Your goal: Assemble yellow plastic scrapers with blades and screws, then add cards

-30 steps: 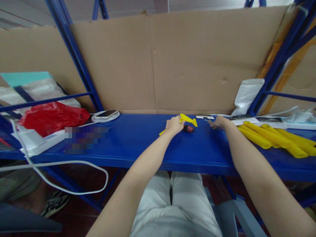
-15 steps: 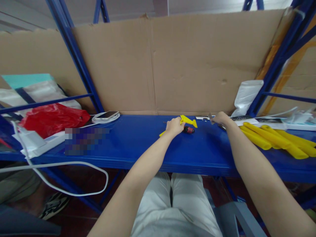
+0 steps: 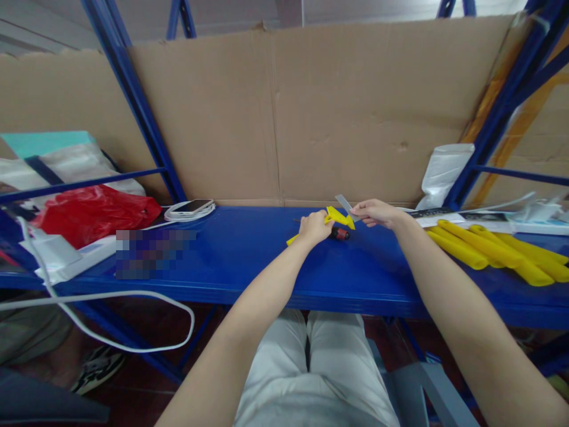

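Observation:
My left hand (image 3: 315, 228) is closed round a yellow piece (image 3: 340, 217) with a flared end, low over the blue shelf. A yellow end also shows left of the wrist. Under or beside that hand lies a tool with a red-and-black handle (image 3: 341, 233), perhaps a screwdriver; the hand hides its middle. My right hand (image 3: 376, 213) pinches a flat, pale grey strip (image 3: 344, 204) that looks like a short ruler. The strip slants up behind the flared yellow end, very near it; whether they touch I cannot tell.
Several yellow tubes (image 3: 493, 252) lie on the right of the blue shelf (image 3: 249, 261). A white pouch (image 3: 444, 175) leans by the right post. On the left are a phone (image 3: 194, 206) on a coiled white cable, a red bag (image 3: 100, 213) and a power strip (image 3: 82, 261). Cardboard (image 3: 347, 112) stands behind.
My right hand has moved left from the back of the shelf beside the yellow tubes, bringing the grey strip up to the yellow piece. My left hand has stayed nearly still.

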{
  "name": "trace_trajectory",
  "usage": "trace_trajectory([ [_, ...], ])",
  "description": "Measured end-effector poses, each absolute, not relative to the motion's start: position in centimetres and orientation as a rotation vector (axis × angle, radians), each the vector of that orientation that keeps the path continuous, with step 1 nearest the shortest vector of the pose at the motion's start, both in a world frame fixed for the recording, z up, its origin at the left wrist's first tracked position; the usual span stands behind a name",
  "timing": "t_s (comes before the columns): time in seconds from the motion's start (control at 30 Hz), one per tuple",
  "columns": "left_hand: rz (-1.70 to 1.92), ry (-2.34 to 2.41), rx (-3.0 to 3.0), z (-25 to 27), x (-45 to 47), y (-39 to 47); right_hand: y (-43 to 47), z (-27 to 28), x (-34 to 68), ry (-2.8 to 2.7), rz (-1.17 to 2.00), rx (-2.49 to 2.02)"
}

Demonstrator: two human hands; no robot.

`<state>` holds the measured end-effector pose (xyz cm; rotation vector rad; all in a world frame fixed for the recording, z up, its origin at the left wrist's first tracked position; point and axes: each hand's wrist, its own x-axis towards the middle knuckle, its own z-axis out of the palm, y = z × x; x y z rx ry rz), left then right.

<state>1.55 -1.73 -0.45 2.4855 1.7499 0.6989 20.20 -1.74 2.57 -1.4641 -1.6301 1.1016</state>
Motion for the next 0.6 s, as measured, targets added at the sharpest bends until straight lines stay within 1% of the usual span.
trace_trajectory([
  [0.13, 0.700, 1.739, 2.489, -0.4, 1.6, -1.8, -1.5, 1.9, 19.5, -1.683, 1.154, -1.442],
  [0.3, 0.706, 1.742, 2.476, -0.3, 1.6, -1.8, -1.3, 1.3, 19.1, -1.704, 1.141, -1.445],
  [0.6, 0.855, 1.619, 2.484, -0.7, 1.3, -1.4, -1.3, 1.3, 18.4, -1.649, 1.142, -1.346],
])
